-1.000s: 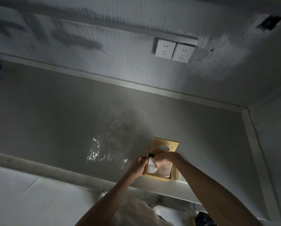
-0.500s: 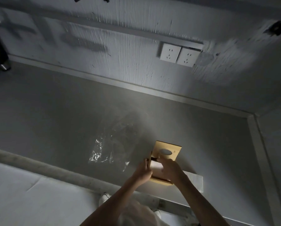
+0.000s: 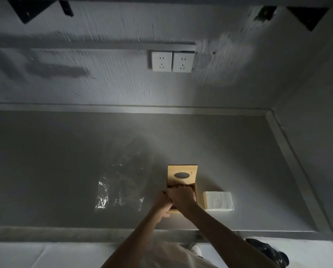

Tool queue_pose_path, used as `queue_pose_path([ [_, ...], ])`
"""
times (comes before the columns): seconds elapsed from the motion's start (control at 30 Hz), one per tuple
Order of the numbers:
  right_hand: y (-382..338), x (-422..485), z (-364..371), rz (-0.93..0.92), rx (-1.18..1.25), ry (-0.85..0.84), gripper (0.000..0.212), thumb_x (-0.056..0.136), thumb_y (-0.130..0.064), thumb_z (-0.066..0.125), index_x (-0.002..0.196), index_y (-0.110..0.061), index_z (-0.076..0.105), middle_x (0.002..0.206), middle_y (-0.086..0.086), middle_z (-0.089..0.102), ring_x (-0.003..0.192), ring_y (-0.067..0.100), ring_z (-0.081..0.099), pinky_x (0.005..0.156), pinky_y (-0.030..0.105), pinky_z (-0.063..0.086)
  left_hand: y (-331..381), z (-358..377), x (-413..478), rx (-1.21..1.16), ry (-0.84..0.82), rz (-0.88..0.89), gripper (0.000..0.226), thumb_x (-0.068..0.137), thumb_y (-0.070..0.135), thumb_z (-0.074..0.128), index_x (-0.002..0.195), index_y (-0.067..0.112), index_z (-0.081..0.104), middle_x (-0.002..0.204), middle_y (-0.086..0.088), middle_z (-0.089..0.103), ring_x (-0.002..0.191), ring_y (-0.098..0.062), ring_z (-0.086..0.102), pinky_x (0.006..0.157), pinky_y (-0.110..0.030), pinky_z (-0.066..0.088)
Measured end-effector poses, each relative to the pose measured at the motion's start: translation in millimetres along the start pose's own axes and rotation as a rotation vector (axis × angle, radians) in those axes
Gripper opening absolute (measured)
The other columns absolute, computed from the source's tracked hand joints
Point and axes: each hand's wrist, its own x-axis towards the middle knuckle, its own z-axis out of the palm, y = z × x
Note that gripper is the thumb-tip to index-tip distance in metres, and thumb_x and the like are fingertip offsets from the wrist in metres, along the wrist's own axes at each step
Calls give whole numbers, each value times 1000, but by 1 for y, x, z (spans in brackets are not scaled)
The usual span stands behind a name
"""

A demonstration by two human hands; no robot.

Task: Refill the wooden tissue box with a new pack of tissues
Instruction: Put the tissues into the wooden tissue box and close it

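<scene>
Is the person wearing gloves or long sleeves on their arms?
No gloves and no long sleeves show. The left hand and right hand are both bare, and so are the forearms right down to the bottom of the picture. No watch, ring or bracelet can be seen in this dim light. A light-coloured garment shows below the arms.

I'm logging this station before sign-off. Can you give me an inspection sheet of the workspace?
Surface: grey counter, dimly lit.
Job's things: wooden tissue box, lid slid back; white tissue stack beside it, on its right.
Clutter: clear plastic wrapper left of box.
Hands: left hand steadies box side; right hand presses into the opening.
Cables: nothing seen.
Surroundings: two wall sockets, black brackets above.
</scene>
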Motion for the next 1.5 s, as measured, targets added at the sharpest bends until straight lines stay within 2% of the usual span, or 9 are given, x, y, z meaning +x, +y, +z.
queue_pose_path([
  [0.37, 14, 25, 16, 7, 102, -308, 69, 82, -59, 56, 141, -28, 40, 138, 8, 53, 124, 35, 52, 102, 48, 46, -18, -15, 3, -425, -170, -65, 48, 82, -11, 51, 121, 17, 56, 128, -12, 59, 121, -35, 56, 99, -64, 42],
  [0.73, 15, 20, 17, -7, 168, -316, 54, 88, -48, 55, 135, -23, 48, 134, 7, 57, 122, 33, 54, 104, 44, 45, -14, -9, -10, -468, -129, -5, 32, 89, -7, 54, 104, 21, 56, 130, -11, 58, 121, -32, 54, 100, -67, 39],
  [0.9, 27, -10, 16, -35, 366, -91, 59, 85, -19, 70, 139, -18, 46, 137, 8, 57, 125, 31, 55, 106, 45, 44, -17, 3, -18, -360, 123, 18, 56, 92, 29, 61, 141, 21, 35, 146, -9, 38, 132, -37, 40, 97, -59, 45],
  [1.03, 55, -53, 7, 64, 708, 296, 29, 96, -7, 54, 117, -22, 66, 108, 2, 72, 93, 22, 72, 76, 32, 61, -29, 22, -29, 184, 723, 540, 51, 90, 16, 51, 139, 9, 41, 130, -9, 56, 113, -26, 54, 99, -43, 44],
  [1.13, 117, -73, 17, 368, 695, 551, 29, 93, -4, 54, 110, -20, 71, 103, 2, 74, 80, 21, 71, 65, 33, 57, -15, 61, -55, 213, 436, 874, 32, 91, 33, 43, 118, 22, 57, 111, 1, 64, 100, -9, 60, 88, -25, 50],
  [1.2, 162, -67, 42, 548, 772, 416, 30, 93, -15, 59, 124, -15, 62, 117, 11, 70, 99, 29, 67, 81, 37, 54, -1, 100, -56, 347, 199, 901, 25, 93, 30, 43, 110, 22, 60, 105, 0, 67, 95, -6, 61, 85, -21, 52],
  [1.3, 210, -41, 90, 641, 1128, 22, 69, 83, -34, 74, 138, -2, 46, 131, 23, 60, 115, 34, 60, 98, 44, 49, 14, 152, -24, 564, 229, 761, 36, 97, 14, 43, 132, 13, 49, 134, -8, 54, 123, -16, 48, 105, -26, 38],
  [1.4, 229, -25, 119, 648, 1252, -68, 101, 60, -54, 85, 137, 0, 46, 127, 23, 61, 93, 27, 60, 67, 28, 51, 25, 173, -2, 652, 271, 515, 54, 97, 10, 43, 148, 14, 27, 151, -11, 34, 140, -26, 30, 112, -37, 31],
  [1.5, 220, -27, 101, 618, 1270, -137, 71, 77, -19, 82, 134, -1, 43, 118, 23, 59, 71, 18, 53, 48, 19, 37, 30, 176, 9, 571, 263, 355, 44, 98, 12, 44, 141, 14, 36, 143, -12, 44, 127, -25, 46, 100, -32, 44],
])
